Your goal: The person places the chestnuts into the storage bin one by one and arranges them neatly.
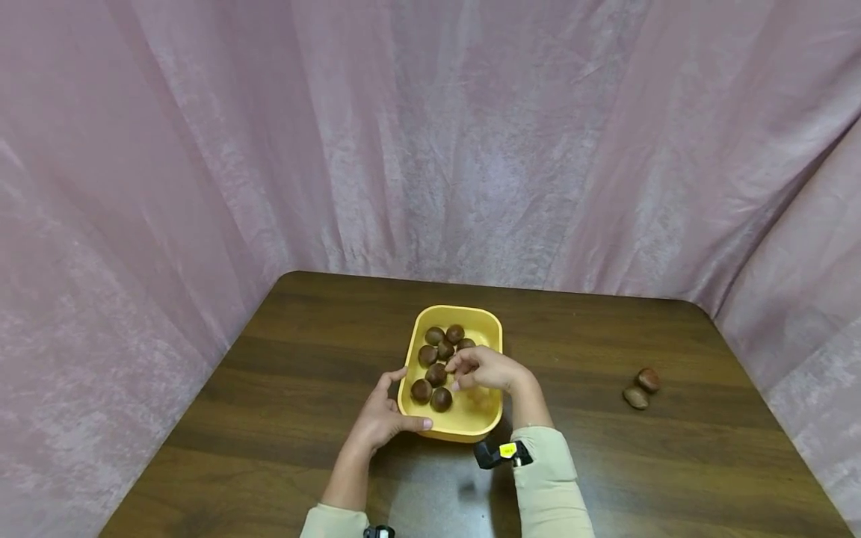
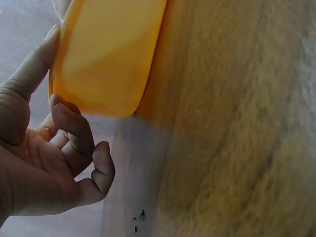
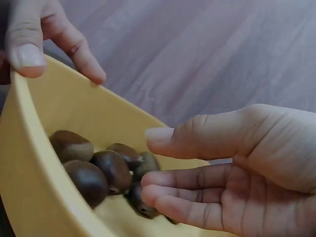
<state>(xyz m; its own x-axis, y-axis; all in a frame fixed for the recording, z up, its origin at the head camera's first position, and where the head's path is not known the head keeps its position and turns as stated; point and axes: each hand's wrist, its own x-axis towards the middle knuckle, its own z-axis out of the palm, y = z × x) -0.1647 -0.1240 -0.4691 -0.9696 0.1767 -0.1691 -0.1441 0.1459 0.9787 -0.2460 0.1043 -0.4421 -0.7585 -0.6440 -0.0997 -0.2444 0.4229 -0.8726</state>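
A yellow rectangular box (image 1: 464, 432) stands on the table with several brown chestnuts (image 1: 441, 400) in it, mostly toward its left and far parts. My left hand (image 1: 380, 422) holds the box at its near left corner. Its thumb lies on the near rim and a finger reaches along the left rim; other fingers curl below the rim in the left wrist view. Inside the box, over the chestnuts, is my right hand (image 1: 494, 370). In the right wrist view its thumb and fingers stand apart with nothing between them, close to the chestnuts (image 3: 112, 170).
Two more chestnuts lie together on the right of the table, a reddish-brown chestnut (image 1: 649, 379) and a paler chestnut (image 1: 635, 397). The dark wooden table (image 1: 269, 418) carries everything. A pink curtain (image 1: 471, 149) hangs behind it and along the sides.
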